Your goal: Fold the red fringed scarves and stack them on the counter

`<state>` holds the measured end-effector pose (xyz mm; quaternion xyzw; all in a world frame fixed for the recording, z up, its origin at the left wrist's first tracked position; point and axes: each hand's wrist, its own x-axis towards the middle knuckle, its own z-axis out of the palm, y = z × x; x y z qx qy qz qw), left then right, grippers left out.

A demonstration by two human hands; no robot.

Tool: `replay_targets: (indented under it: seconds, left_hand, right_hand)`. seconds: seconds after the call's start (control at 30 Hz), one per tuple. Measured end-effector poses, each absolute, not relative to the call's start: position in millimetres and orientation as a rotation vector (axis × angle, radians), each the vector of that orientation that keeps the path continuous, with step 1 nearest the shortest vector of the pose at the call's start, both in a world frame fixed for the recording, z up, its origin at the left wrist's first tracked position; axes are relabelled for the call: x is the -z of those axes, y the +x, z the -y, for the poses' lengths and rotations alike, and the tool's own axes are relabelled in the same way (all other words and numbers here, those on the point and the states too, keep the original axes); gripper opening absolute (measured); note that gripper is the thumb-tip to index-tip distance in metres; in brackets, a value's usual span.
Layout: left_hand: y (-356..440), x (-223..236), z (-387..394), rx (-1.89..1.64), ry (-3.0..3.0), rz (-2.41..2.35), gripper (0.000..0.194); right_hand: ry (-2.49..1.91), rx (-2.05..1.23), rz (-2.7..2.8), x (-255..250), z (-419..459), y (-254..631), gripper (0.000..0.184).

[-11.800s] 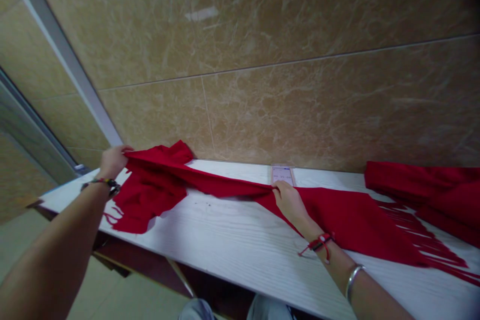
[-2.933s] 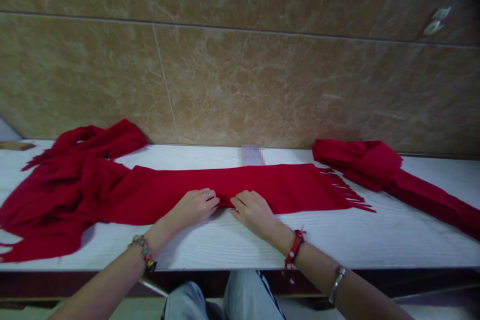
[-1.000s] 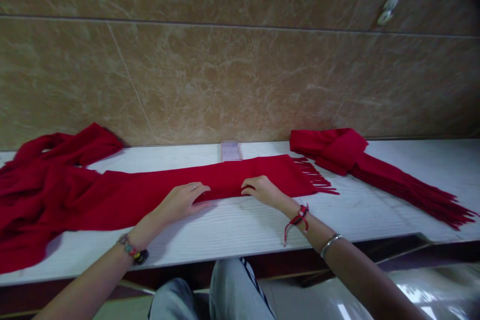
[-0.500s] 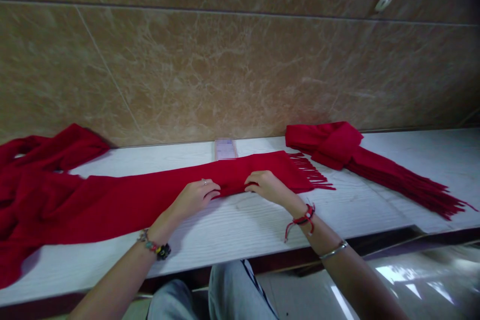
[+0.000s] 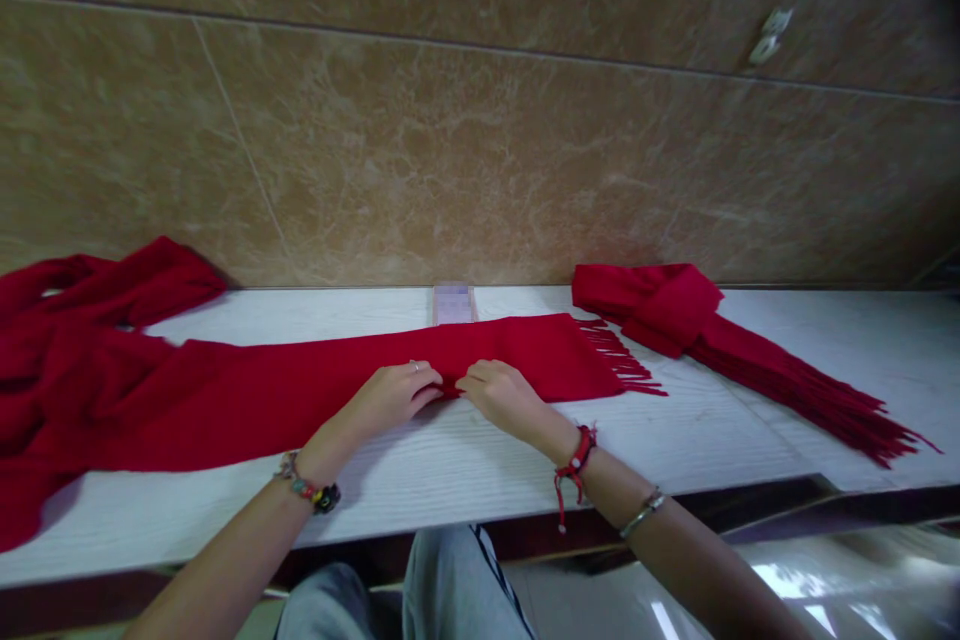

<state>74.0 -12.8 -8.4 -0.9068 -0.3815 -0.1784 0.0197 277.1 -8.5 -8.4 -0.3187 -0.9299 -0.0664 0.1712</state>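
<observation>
A long red scarf lies along the white table, folded to a narrower strip toward its fringed right end and bunched at the far left. My left hand pinches the scarf's near edge around the middle, its fingertips curled over the cloth. Close beside it, my right hand grips the same edge with bent fingers. Only a small gap separates the two hands. Fingertips of both are partly hidden against the fabric.
To the right lies a second red scarf, folded over itself with its fringe spread out. A small flat pale case sits behind the long scarf. The white table backs onto a brown marbled wall with a white fitting.
My right hand has slid left along the scarf's near edge, closer to my left hand. The left hand stays in about the same place. The camera view has tilted slightly.
</observation>
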Motion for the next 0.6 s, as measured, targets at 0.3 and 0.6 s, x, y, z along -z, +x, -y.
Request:
replay_targets:
  seconds: [0.3,0.6]
  left_hand:
    - [54.2,-5.4,17.5,0.556,-2.832,1.218,0.014]
    - [49.6,-1.3,12.3,0.553,-2.857,1.327,0.014]
  right_hand:
    - [-0.939,0.149,2.599,24.7,-4.8,284.0,0.017]
    - [-0.97,0.067,2.592,11.0,10.1,240.8,0.022]
